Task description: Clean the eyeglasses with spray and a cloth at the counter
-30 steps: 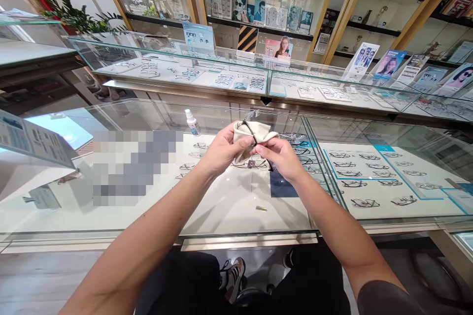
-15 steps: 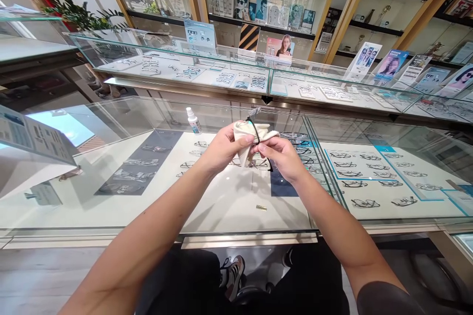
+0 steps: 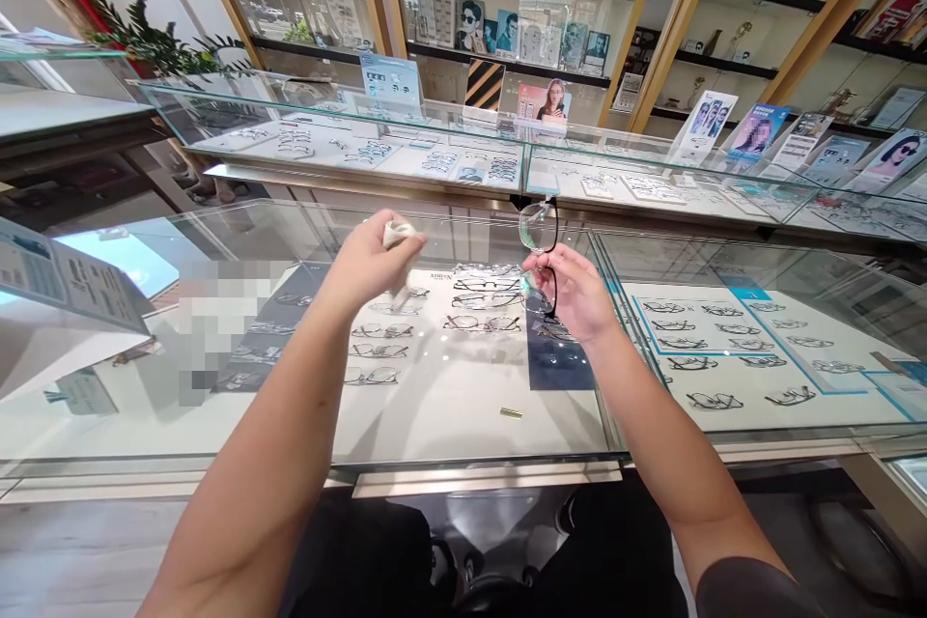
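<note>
My right hand pinches a pair of eyeglasses near the bridge. The glasses are turned upright, one round lens above my fingers and the other below, with dark parts along the frame. Over the left part of the counter, my left hand is closed on a bunched cream cloth, which pokes out above the thumb and hangs below the fingers. Cloth and glasses are apart. Both hands are above the glass display case, where rows of spectacle frames lie.
Another glass case with spectacles runs behind, topped by upright advertising cards. At the left stands a tilted printed sign. A small gold bar-shaped piece lies near the front. Shelves and a plant are at the back.
The cloth has come off the glasses and moved left with my left hand. My right hand now holds the glasses alone, raised and turned upright. The white spray bottle is no longer visible.
</note>
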The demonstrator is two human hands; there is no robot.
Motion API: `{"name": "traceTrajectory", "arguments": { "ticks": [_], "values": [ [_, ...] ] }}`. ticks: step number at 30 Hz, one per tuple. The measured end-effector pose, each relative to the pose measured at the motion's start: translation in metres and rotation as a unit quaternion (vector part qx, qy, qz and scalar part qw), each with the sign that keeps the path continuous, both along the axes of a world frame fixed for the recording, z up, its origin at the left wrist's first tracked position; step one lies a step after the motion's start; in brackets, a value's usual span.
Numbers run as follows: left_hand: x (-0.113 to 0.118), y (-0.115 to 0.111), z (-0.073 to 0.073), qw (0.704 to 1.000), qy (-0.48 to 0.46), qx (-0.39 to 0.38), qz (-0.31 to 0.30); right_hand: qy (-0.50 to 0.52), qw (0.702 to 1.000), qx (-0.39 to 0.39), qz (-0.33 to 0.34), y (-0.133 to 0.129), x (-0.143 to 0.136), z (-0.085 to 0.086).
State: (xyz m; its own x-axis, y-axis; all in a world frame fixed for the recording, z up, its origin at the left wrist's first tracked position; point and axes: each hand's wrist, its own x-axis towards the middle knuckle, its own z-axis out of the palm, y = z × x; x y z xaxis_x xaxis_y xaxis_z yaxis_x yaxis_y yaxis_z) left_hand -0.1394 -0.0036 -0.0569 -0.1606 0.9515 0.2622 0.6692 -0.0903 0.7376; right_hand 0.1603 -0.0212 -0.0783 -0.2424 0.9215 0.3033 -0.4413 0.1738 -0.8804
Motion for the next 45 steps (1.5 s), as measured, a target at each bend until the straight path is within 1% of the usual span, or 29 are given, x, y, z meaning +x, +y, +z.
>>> {"name": "traceTrajectory", "arguments": {
  "ticks": [2, 4, 6, 7, 8, 9, 10, 11, 12, 13, 14, 15, 16, 17, 19, 21, 24, 27, 29, 30, 33, 35, 36, 38, 40, 42, 44, 45],
  "values": [
    [-0.012, 0.004, -0.003, 0.991, 0.120, -0.066, -0.006, -0.004, 1.000, -0.005, 0.001, 0.001, 0.002, 0.001],
    [-0.019, 0.008, -0.009, 0.965, 0.210, -0.158, -0.021, -0.016, 1.000, -0.010, 0.011, 0.002, 0.005, 0.003],
    [-0.020, 0.010, -0.015, 0.936, 0.265, -0.232, -0.025, -0.036, 0.999, -0.014, 0.025, 0.003, 0.009, 0.004],
    [-0.019, 0.010, -0.018, 0.926, 0.279, -0.254, -0.021, -0.046, 0.998, -0.015, 0.033, 0.004, 0.010, 0.005],
    [-0.016, 0.010, -0.020, 0.921, 0.289, -0.260, -0.010, -0.054, 0.998, -0.016, 0.041, 0.004, 0.012, 0.006],
    [-0.011, 0.008, -0.021, 0.923, 0.300, -0.241, 0.005, -0.061, 0.997, -0.014, 0.050, 0.004, 0.014, 0.006],
    [-0.006, 0.006, -0.021, 0.931, 0.307, -0.194, 0.019, -0.065, 0.996, -0.011, 0.059, 0.004, 0.015, 0.007],
    [0.001, 0.003, -0.020, 0.944, 0.307, -0.118, 0.028, -0.069, 0.995, -0.005, 0.071, 0.004, 0.016, 0.007],
    [0.010, -0.001, -0.019, 0.954, 0.297, -0.018, 0.024, -0.076, 0.993, 0.000, 0.085, 0.004, 0.017, 0.008],
    [0.019, -0.005, -0.017, 0.958, 0.272, 0.095, 0.006, -0.085, 0.991, 0.005, 0.100, 0.004, 0.018, 0.008],
    [0.028, -0.010, -0.016, 0.951, 0.234, 0.201, -0.030, -0.094, 0.989, 0.008, 0.114, 0.003, 0.019, 0.008],
    [0.037, -0.015, -0.014, 0.935, 0.201, 0.282, -0.073, -0.106, 0.986, 0.010, 0.127, 0.003, 0.019, 0.008],
    [0.045, -0.020, -0.014, 0.917, 0.182, 0.336, -0.114, -0.116, 0.983, 0.010, 0.139, 0.003, 0.019, 0.008],
    [0.053, -0.024, -0.014, 0.899, 0.174, 0.372, -0.152, -0.124, 0.981, 0.010, 0.148, 0.002, 0.019, 0.008],
    [0.064, -0.030, -0.017, 0.872, 0.171, 0.412, -0.204, -0.140, 0.977, 0.013, 0.160, 0.002, 0.019, 0.009],
    [0.070, -0.033, -0.021, 0.860, 0.161, 0.432, -0.222, -0.154, 0.973, 0.019, 0.170, 0.001, 0.018, 0.010],
    [0.073, -0.034, -0.026, 0.860, 0.134, 0.442, -0.216, -0.166, 0.970, 0.023, 0.178, -0.001, 0.018, 0.013],
    [0.075, -0.037, -0.025, 0.869, 0.116, 0.433, -0.209, -0.182, 0.968, 0.044, 0.167, -0.003, 0.020, 0.015],
    [0.076, -0.040, -0.023, 0.878, 0.104, 0.422, -0.203, -0.199, 0.967, 0.084, 0.136, -0.005, 0.021, 0.015],
    [0.076, -0.042, -0.021, 0.881, 0.098, 0.418, -0.197, -0.201, 0.967, 0.112, 0.107, -0.006, 0.022, 0.016],
    [0.077, -0.047, -0.010, 0.893, 0.081, 0.413, -0.160, -0.167, 0.967, 0.191, -0.025, -0.011, 0.024, 0.023],
    [0.077, -0.050, 0.003, 0.898, 0.064, 0.418, -0.122, -0.141, 0.957, 0.222, -0.121, -0.018, 0.027, 0.034],
    [0.077, -0.051, 0.012, 0.898, 0.053, 0.424, -0.102, -0.141, 0.948, 0.232, -0.163, -0.022, 0.029, 0.042],
    [0.078, -0.053, 0.035, 0.896, 0.033, 0.437, -0.069, -0.184, 0.921, 0.259, -0.224, -0.032, 0.032, 0.062],
    [0.081, -0.054, 0.059, 0.894, 0.015, 0.445, -0.046, -0.230, 0.884, 0.298, -0.276, -0.042, 0.032, 0.083],
    [0.087, -0.055, 0.082, 0.891, -0.001, 0.452, -0.034, -0.277, 0.852, 0.318, -0.310, -0.050, 0.029, 0.103],
    [0.093, -0.057, 0.099, 0.885, -0.015, 0.464, -0.029, -0.302, 0.826, 0.329, -0.345, -0.056, 0.025, 0.118],
    [0.096, -0.058, 0.104, 0.883, -0.020, 0.469, -0.027, -0.308, 0.816, 0.330, -0.361, -0.059, 0.023, 0.124]
  ]
}}
